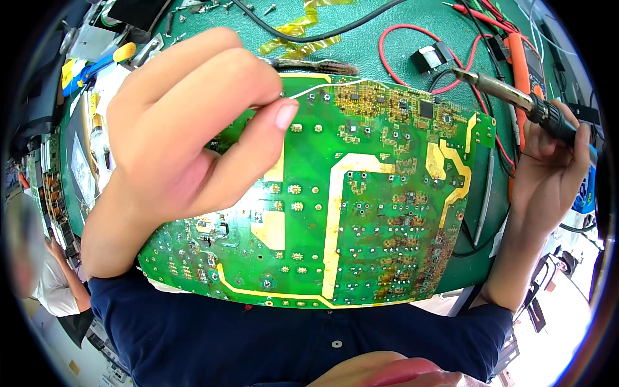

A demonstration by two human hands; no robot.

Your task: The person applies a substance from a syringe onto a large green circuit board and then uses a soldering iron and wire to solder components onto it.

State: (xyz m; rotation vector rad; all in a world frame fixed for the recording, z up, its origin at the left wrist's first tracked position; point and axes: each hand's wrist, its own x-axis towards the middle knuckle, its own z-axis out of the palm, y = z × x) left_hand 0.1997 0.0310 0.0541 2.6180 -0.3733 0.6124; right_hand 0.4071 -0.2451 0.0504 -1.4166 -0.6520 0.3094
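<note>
My left hand (187,129) is closed, thumb and forefinger pinching a thin silvery wire that looks like solder (325,85). The wire runs right over the top edge of a large green circuit board (306,187). This board has broad gold traces, rows of solder joints and brownish stained patches at its right side. Part of its upper left is hidden behind my left hand. Off the board's right edge, my right hand (548,174) grips the dark handle of a soldering iron (503,90). The iron's tip points up and left, apart from the board.
A green mat (361,45) lies under the board. An orange multimeter (521,68) with red and black leads sits at far right, near a small black-and-silver part (431,58). Behind the board are a brush (322,66) and yellow tape (293,29). Another person (58,284) is at far left.
</note>
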